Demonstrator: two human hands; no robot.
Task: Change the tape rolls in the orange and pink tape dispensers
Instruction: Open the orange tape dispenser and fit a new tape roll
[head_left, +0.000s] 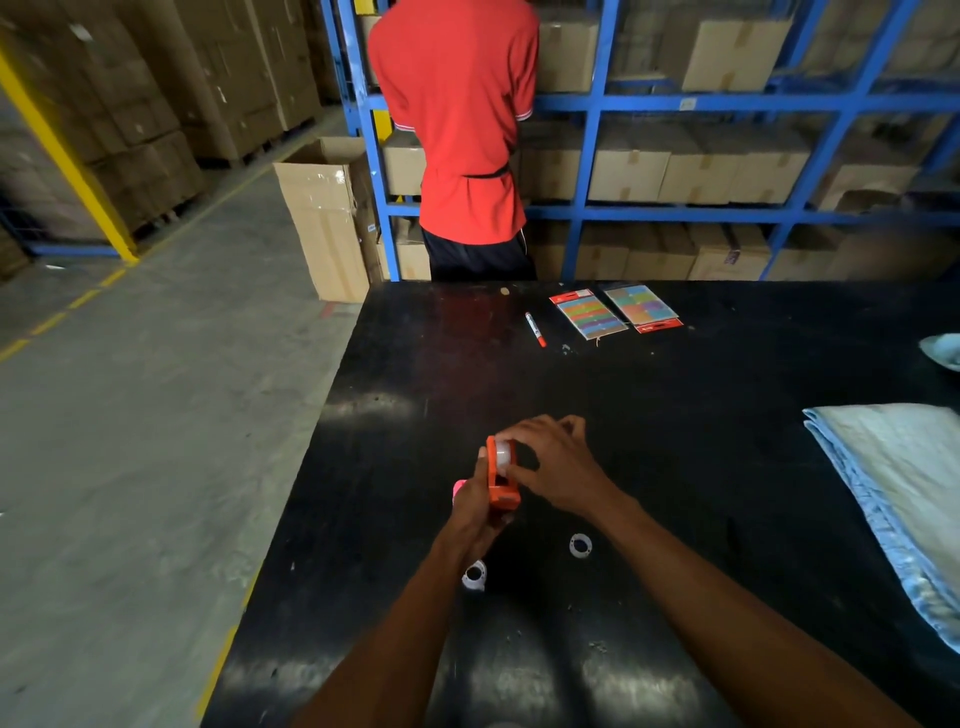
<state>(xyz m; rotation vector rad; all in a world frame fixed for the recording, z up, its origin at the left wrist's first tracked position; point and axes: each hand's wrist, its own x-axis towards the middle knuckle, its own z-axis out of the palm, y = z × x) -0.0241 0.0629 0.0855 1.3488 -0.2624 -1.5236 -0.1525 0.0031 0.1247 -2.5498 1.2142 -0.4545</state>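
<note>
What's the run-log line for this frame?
stage: orange dispenser roll swap | left hand: holds orange dispenser | right hand: on tape roll in it | table: two loose rolls | pink dispenser: behind left hand

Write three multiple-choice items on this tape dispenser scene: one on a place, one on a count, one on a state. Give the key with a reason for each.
1. Where does the red marker lie on the black table?
A. Left of the two sticker cards
B. On the folded cloth
C. Beside the loose tape rolls

2. How many loose tape rolls lie on the table near the person's arms?
A. One
B. Two
C. Four

3. What state is the orange dispenser in?
A. Lying alone on the table
B. Held in the left hand, with the right hand at its roll
C. Inside a cardboard box

Key:
1 A, the marker lies at the far side just left of the cards.
2 B, one roll shows under each forearm.
3 B, the left hand grips the body while the right hand's fingers touch the roll.
</note>
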